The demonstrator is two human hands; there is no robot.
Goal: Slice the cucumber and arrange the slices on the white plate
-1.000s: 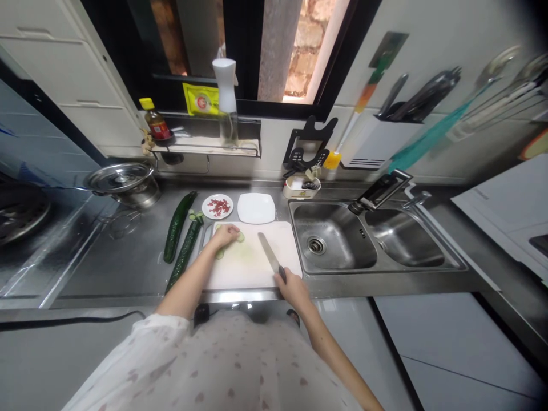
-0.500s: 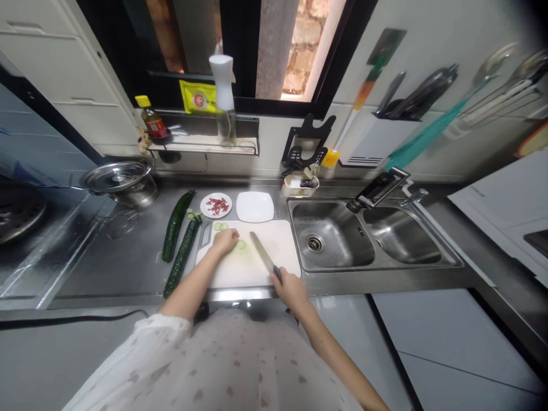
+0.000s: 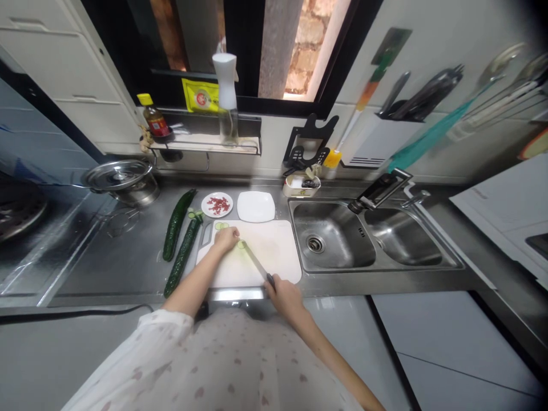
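My right hand [image 3: 285, 294] is wrapped round the black handle of a kitchen knife [image 3: 256, 261]. The blade points up and left across the white cutting board [image 3: 274, 245], its tip at a thin cucumber slice [image 3: 240, 244]. Just left of that slice, my left hand [image 3: 226, 238] rests over the board with its fingers curled together. Whatever they may hold is too small to make out. More pale green cucumber slices [image 3: 221, 226] lie at the board's upper left, behind the left hand.
Left of the board lie a whole cucumber [image 3: 177, 225] and a cut cucumber [image 3: 183, 257]. Behind it are a small plate of chopped red bits [image 3: 217, 215] and a white square plate [image 3: 256, 206]. A double sink [image 3: 334, 266] is on the right, a lidded steel pot [image 3: 143, 194] at back left.
The knife has moved left, its tip now at the cucumber slice instead of right of it. My right hand has shifted slightly left and down; my left hand stays nearly in place.
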